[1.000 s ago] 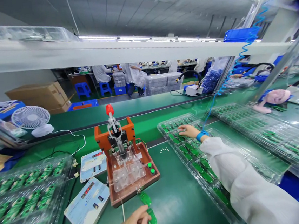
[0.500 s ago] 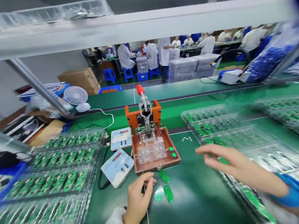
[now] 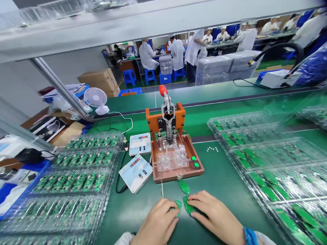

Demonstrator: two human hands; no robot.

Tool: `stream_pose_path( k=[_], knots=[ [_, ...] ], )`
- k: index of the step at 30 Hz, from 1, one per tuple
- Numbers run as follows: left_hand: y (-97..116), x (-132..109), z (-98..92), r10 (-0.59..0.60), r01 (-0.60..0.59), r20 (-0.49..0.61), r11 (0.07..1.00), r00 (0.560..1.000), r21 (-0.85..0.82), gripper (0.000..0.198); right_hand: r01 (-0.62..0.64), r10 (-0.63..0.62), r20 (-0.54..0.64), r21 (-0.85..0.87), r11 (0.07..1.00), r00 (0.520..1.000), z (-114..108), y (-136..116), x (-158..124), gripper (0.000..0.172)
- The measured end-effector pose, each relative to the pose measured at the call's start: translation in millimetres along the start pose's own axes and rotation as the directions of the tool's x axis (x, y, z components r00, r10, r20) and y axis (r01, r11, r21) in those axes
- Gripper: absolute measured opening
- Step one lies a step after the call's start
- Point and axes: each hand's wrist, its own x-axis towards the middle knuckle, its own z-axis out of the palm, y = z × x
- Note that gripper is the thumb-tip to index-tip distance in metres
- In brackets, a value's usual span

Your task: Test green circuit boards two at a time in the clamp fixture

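Observation:
Both my hands are at the near edge of the green mat [image 3: 216,194], just in front of the press. My left hand [image 3: 155,229] has its fingertips around a green circuit board [image 3: 177,206], which is mostly hidden. My right hand [image 3: 216,219] lies on a second green board [image 3: 188,205], covering part of it. A third green board [image 3: 184,187] lies free between my hands and the press. That press is a small hand press with a red-knobbed lever [image 3: 167,114], an orange frame [image 3: 166,118] and a brown base [image 3: 178,171].
Clear plastic trays of green boards [image 3: 76,181] fill the left side, and more trays [image 3: 278,173] lie on the right. Two white counter boxes [image 3: 135,173] stand left of the press. Small white parts [image 3: 212,149] lie behind the right trays' corner. Co-workers sit at benches beyond.
My right hand has come in from above the right trays to the boards at centre. My left hand has moved onto a board. The view has turned slightly, shifting the bench.

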Motion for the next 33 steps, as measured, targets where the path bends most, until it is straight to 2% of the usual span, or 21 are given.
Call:
stream_pose_path(
  k=[6,10,15,17,20,23,27,30,33],
  knots=[
    [0.7,-1.9,-5.1,-0.039,0.039,0.017,0.999,0.999,0.002,0.037,0.006,-0.005,0.034,-0.020,1.000,0.999,3.2,-0.1,-2.5,0.026],
    [-2.4,-3.0,-4.4,-0.014,0.014,-0.006,0.997,1.000,0.072,0.026,0.000,0.002,0.036,-0.047,0.999,0.999,3.5,-2.5,-0.9,0.029],
    [-4.8,-1.7,2.1,-0.023,0.024,-0.025,0.998,0.999,0.056,0.021,0.028,-0.023,0.065,-0.082,0.996,0.998,4.2,-5.1,1.4,0.024],
    [-4.6,-1.7,4.9,-0.036,0.037,-0.048,0.999,0.998,0.030,0.021,0.040,-0.035,0.060,-0.082,0.996,0.998,4.4,-5.8,0.3,0.028],
    [-4.1,-2.3,2.0,-0.037,0.035,-0.094,0.999,0.995,-0.027,0.026,0.042,-0.042,0.040,0.020,0.999,0.998,-2.5,-6.9,-0.6,0.041],
    [-7.4,3.4,-16.6,-0.007,-0.009,-0.196,0.997,0.980,-0.079,0.024,0.069,-0.062,-0.068,0.105,0.992,0.996,-24.4,-5.1,9.5,0.040],
    [-25.2,33.6,-56.0,0.028,-0.034,-0.369,0.999,0.929,-0.010,0.015,0.131,-0.139,-0.242,-0.048,0.990,0.960,-61.0,10.4,52.0,0.031],
    [-42.7,65.1,-76.7,0.027,-0.018,-0.418,0.999,0.908,0.027,0.013,0.153,-0.174,-0.255,-0.101,0.983,0.951,-75.3,27.5,92.6,0.028],
    [-54.0,87.2,-83.0,0.027,-0.016,-0.390,0.999,0.920,0.030,0.015,0.188,-0.210,-0.197,-0.124,0.974,0.958,-77.4,39.1,120.6,0.028]
  ],
)
